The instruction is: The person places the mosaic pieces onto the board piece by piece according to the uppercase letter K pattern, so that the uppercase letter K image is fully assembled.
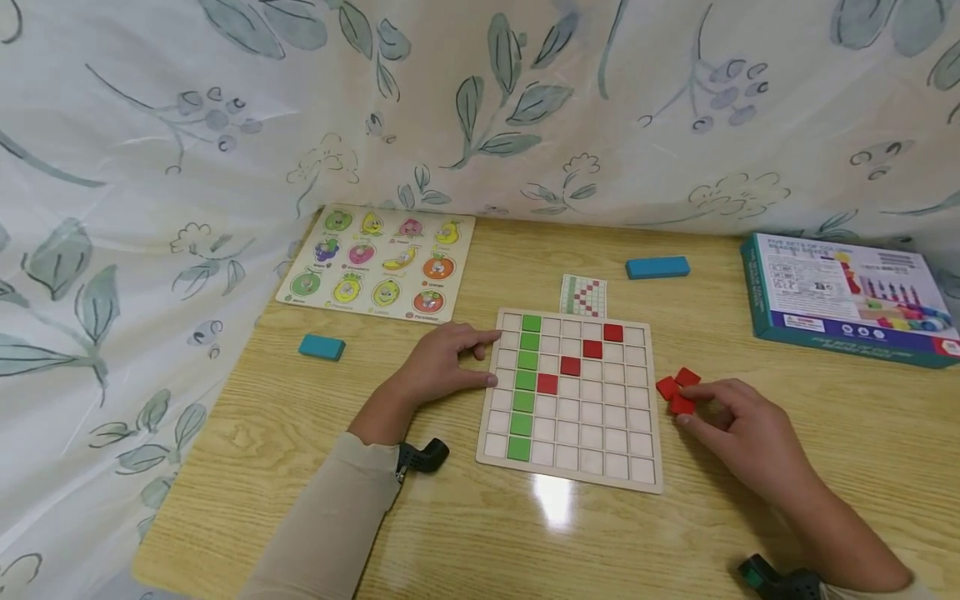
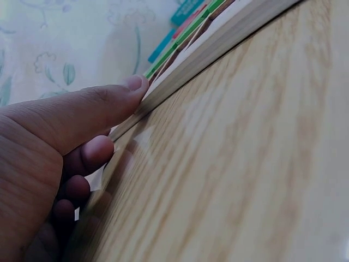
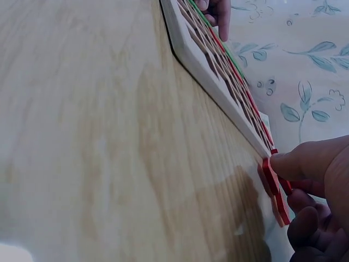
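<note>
A wooden grid board (image 1: 572, 487) lies on the table, with a column of green tiles (image 1: 523, 379) and a diagonal of several red tiles (image 1: 570, 366) in its squares. My left hand (image 1: 442, 362) touches the board's left edge with outstretched index finger and thumb; in the left wrist view the thumb (image 2: 109, 106) rests against that edge. Right of the board lie three loose red square tiles (image 1: 687, 377). My right hand (image 1: 750, 433) pinches one of these red tiles (image 3: 270, 176) between thumb and index finger, close beside the others.
A small pattern card (image 1: 584, 296) lies behind the board. Blue blocks rest at the left (image 1: 322, 347) and back right (image 1: 657, 267). A fruit picture board (image 1: 375, 262) lies back left, a toy box (image 1: 847, 296) far right. A floral curtain (image 1: 480, 108) hangs behind the table.
</note>
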